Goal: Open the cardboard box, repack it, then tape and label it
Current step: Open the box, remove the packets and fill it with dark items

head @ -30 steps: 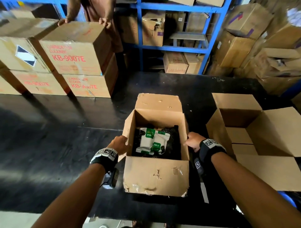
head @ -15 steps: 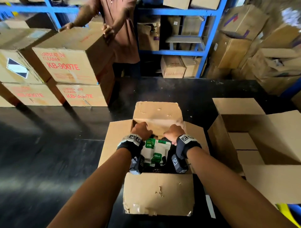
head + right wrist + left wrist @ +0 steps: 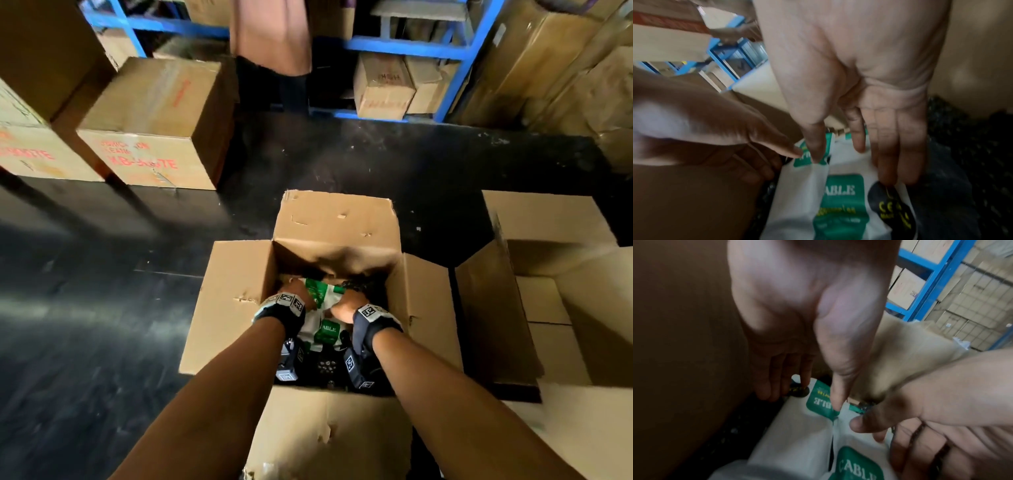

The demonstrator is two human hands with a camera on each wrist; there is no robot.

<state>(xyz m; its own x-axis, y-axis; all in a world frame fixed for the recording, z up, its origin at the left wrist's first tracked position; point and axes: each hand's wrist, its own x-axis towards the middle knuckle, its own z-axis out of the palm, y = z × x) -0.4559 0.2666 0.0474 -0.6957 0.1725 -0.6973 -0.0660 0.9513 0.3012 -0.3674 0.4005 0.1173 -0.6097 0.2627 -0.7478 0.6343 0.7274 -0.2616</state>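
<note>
An open cardboard box (image 3: 236,301) stands on the black table (image 3: 85,308) with all its flaps spread outward. Inside lie white packets with green "CABLE" labels (image 3: 325,329) on dark bagged goods (image 3: 366,286). Both hands are down in the box. My left hand (image 3: 297,295) reaches the packets' far left end; its thumb (image 3: 835,395) touches a green label and its fingers (image 3: 777,386) point down beside the packet (image 3: 803,434). My right hand (image 3: 344,303) sits beside it, thumb (image 3: 816,146) on the label and straight fingers (image 3: 896,154) on the packet (image 3: 838,194). Neither clearly grips.
An empty open cardboard box (image 3: 548,308) stands close on the right. Sealed cartons with red print (image 3: 154,123) are stacked at the table's back left. A person in brown clothing (image 3: 270,34) stands behind the table, before blue shelving (image 3: 411,44) full of cartons.
My hands left the box's side flaps, passed the far flap and went down onto the packets. The side flaps now lie spread outward. The view has moved closer over the box.
</note>
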